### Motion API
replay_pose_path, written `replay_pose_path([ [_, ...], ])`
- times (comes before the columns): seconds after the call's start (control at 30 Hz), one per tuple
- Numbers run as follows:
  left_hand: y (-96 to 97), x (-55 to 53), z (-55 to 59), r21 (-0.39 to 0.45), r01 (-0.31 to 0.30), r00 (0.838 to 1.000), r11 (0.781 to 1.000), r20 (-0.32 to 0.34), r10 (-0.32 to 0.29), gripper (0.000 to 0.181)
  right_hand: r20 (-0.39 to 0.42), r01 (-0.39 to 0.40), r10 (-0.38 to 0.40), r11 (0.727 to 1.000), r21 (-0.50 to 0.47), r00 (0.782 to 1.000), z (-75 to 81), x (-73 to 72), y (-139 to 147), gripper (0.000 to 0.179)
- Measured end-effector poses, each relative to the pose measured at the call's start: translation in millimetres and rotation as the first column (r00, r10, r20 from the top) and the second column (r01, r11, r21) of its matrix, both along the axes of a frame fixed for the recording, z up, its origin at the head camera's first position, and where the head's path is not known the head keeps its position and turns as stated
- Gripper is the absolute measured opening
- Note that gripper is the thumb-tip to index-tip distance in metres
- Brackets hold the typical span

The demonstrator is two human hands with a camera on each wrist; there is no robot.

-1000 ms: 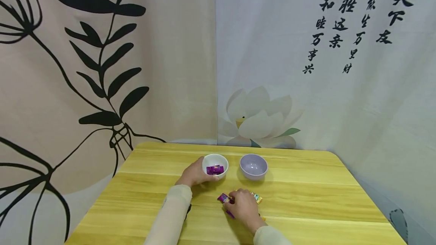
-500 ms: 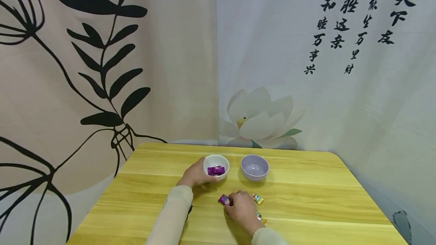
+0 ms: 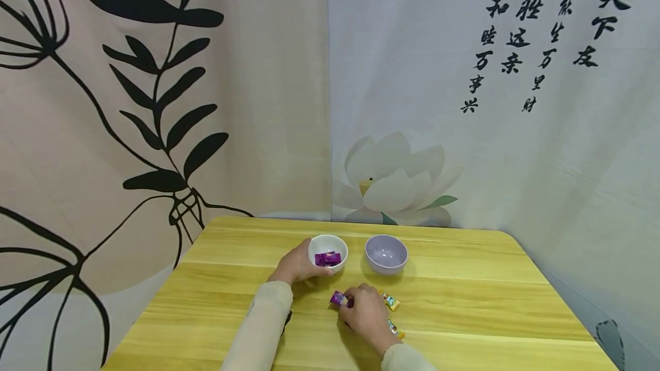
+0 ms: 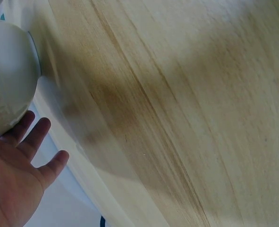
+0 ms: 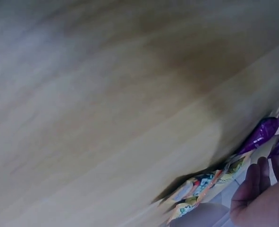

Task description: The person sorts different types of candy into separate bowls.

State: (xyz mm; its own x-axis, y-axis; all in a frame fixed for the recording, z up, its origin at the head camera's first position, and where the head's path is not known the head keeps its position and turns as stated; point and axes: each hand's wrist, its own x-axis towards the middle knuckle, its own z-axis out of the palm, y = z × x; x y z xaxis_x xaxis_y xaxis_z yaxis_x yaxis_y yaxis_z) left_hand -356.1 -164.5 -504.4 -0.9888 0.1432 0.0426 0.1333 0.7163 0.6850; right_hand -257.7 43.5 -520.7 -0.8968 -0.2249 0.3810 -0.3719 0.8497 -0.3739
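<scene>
My left hand (image 3: pixel 298 264) grips a small white bowl (image 3: pixel 341 243) by its left side, with the thumb at the near rim. Purple-wrapped candies (image 3: pixel 327 259) lie inside that bowl. In the left wrist view, the other fingers spread below the bowl's wall (image 4: pixel 12 71). My right hand (image 3: pixel 367 315) is low over the table, its fingertips pinching a purple-wrapped candy (image 5: pixel 278 147), mostly hidden by the hand in the head view. Another purple candy (image 3: pixel 338 298) lies just left of the fingertips. Yellow-wrapped candies (image 3: pixel 390 301) lie right of this hand.
A lilac bowl (image 3: pixel 386 253) stands right of the white one, with no candy visible in it. Both are on a wood-grain table (image 3: pixel 479 291). Behind its far edge hangs a printed curtain (image 3: pixel 278 102). A dark object shows beside the left sleeve (image 3: pixel 258 325).
The purple candy that lay under the right hand's thumb has gone from the table, drawn up into the fingers. One more yellow candy shows beside that hand. The left hand stays on the bowl.
</scene>
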Motion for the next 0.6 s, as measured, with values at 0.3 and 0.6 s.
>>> replay_pose_path([
  [0.3, -1.0, -0.2, 0.0, -0.008, 0.018, 0.999, 1.0, -0.026, -0.018, 0.1, 0.006, -0.003, 0.004, 0.998, -0.066, 1.0, 11.6, -6.5, 4, 0.023],
  [0.6, -0.5, 3.8, 3.4, -0.012, 0.026, 0.999, 1.0, -0.037, -0.026, 0.098, 0.03, 0.028, -0.025, 0.992, -0.125, 0.999, 21.3, -19.2, 10, 0.023],
])
